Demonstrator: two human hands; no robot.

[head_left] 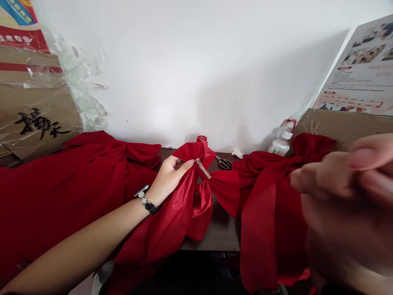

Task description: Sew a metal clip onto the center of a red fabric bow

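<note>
The left hand [168, 179] grips a glossy red satin bow [201, 217] at its gathered waist, fingers curled behind the fabric and thumb lying on the front, just beside a slim gold-toned metal clip [203, 169] fixed across the folds. The hold seems meant to keep those folds bunched and steady around the clip, while the long tails drape over the edge of the dark wooden desk [220, 233].

The right hand [344, 200] is very near the camera and blurred, its fingers drawn together. Whether they pinch anything, I cannot tell. It sits just in front of a second red bow [270, 196], well apart from the first, perhaps spaced so the ribbons don't tangle.

A third wide red bow [80, 172] spreads across the left side. Farther back on the desk lie black-handled scissors [223, 162], and near them stands a white plastic bottle [281, 144] — both out of reach of the busy fabric.
</note>
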